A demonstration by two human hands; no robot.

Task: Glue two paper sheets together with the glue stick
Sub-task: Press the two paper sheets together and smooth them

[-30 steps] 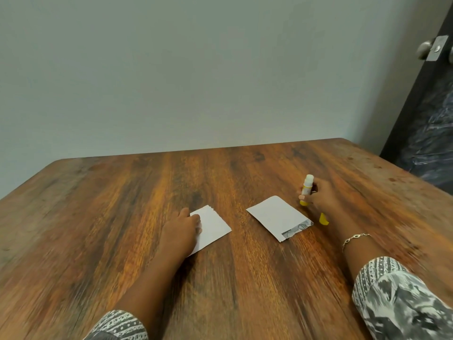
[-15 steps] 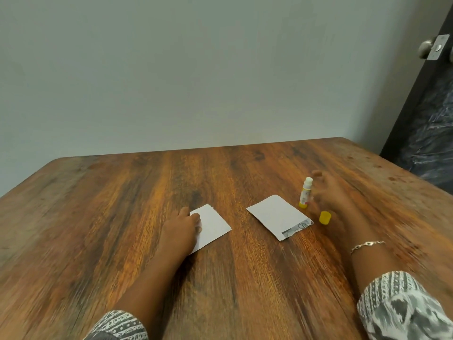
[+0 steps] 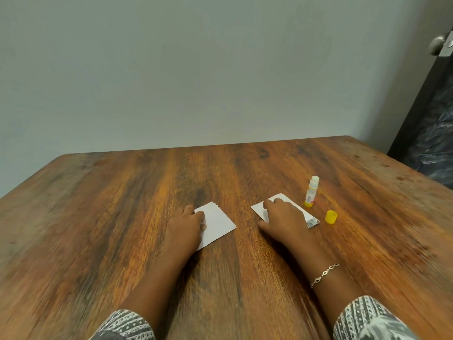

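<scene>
Two small white paper sheets lie on the wooden table (image 3: 122, 217). My left hand (image 3: 185, 225) rests flat on the left sheet (image 3: 218, 223), covering its left part. My right hand (image 3: 284, 217) lies flat on the right sheet (image 3: 259, 208), whose near right corner shows a grey printed patch. The glue stick (image 3: 311, 191) stands upright and uncapped just right of that sheet, free of both hands. Its yellow cap (image 3: 331, 217) sits on the table to the right of my right hand.
A plain grey wall runs behind the table's far edge. At the right stands a dark door (image 3: 431, 119) with a metal knob (image 3: 438, 45). A bracelet (image 3: 324, 274) is on my right wrist.
My right hand let go of the glue stick, which now stands alone, and moved left onto the right sheet. My left hand stayed on the left sheet.
</scene>
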